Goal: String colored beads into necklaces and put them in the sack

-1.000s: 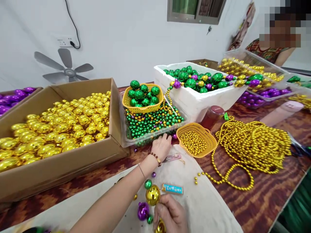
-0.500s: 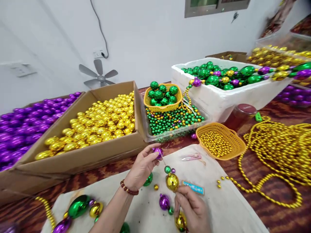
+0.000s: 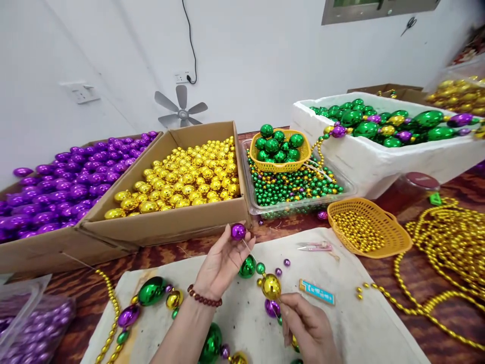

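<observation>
Above the cloth [image 3: 366, 328], the left hand [image 3: 219, 269] grips a purple ball [image 3: 238, 231]; the right hand [image 3: 308, 324] pinches a strand [image 3: 260, 268] bearing a gold ball [image 3: 271, 286].

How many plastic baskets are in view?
2. A yellow basket of green balls sits over the clear tray; an orange basket of gold beads stands to the tray's right, nearer the camera. Others may be hidden.

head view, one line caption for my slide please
Left hand holds a purple bead, right hand close by a gold bead, over a pale cloth before an open cardboard box.
</observation>
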Tool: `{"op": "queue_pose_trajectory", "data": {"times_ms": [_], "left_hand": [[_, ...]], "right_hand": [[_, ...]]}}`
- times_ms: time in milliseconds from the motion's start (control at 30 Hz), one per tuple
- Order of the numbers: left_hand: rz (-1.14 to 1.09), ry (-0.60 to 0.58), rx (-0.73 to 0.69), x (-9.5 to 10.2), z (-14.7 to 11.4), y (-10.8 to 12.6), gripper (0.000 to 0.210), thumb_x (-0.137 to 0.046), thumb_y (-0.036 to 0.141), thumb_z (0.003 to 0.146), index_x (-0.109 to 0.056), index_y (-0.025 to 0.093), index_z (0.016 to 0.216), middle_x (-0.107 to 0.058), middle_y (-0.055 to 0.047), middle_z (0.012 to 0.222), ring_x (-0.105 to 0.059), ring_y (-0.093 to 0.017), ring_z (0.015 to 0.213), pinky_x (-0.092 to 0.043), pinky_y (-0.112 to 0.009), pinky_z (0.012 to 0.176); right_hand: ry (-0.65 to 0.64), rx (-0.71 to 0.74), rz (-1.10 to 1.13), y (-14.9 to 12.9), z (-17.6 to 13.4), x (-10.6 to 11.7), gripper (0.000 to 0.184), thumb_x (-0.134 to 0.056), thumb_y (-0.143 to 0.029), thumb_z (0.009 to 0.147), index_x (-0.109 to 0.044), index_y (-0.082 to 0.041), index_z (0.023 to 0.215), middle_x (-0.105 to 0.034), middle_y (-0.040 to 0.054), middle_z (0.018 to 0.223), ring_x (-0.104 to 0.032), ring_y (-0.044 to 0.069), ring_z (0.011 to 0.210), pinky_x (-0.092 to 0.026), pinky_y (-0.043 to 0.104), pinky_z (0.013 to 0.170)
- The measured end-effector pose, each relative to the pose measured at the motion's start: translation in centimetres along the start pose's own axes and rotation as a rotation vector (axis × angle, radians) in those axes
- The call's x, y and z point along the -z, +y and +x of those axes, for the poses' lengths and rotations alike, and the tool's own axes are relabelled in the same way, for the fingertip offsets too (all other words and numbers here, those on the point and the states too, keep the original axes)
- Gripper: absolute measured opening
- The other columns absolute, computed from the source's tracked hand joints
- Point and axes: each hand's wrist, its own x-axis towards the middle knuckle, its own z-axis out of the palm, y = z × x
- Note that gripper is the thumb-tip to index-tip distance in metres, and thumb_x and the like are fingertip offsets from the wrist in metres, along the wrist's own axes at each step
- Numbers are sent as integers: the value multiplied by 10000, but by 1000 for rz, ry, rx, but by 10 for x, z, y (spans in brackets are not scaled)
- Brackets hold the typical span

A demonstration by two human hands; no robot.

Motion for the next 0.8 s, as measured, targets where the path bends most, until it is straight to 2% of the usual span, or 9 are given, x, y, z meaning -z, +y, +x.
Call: {"op": "queue_pose_trajectory", "data": {"times_ms": [167,367,533,667,800], "left_hand": [[48,-23,16,1,-3,-1,231,-601,244,881,-667,114,1061,-686,-93,965,-657,-167,890,-521,-367,937],[258,-107,-138,-3,-13,-5,255,-634,230,853,-658,189,1103,-664,-65,1016,-638,-201,940,-510,-416,912],[369,-129,-186,-8,-24,-12,273,-603,212,872,-645,198,1141,-654,-71,1023,-619,-205,956,-491,-433,922],[413,-126,-197,-7,-28,-16,302,-609,219,868,-643,187,1166,-657,-83,1003,-608,-184,913,-488,-398,918],[387,-106,-155,-4,-28,-18,309,-589,240,886,-626,204,1190,-649,-64,975,-600,-161,880,-492,-385,907]], "right_hand": [[-17,-26,3,0,0,0,327,-512,-440,906,-666,-158,845,-484,-27,493,-469,105,419,-364,198,426],[1,30,39,9,1,-7,287,-488,-393,929,-626,-164,824,-497,-25,513,-475,102,448,-388,194,462],[2,41,78,11,7,-15,300,-464,-392,942,-599,-162,807,-514,-15,546,-493,112,492,-402,205,490],[-53,24,98,8,11,-17,295,-447,-382,955,-589,-160,823,-525,-10,589,-517,118,528,-425,217,524],[-206,8,168,5,10,-15,254,-448,-362,961,-601,-164,1006,-584,7,688,-599,142,621,-490,251,611]]}}
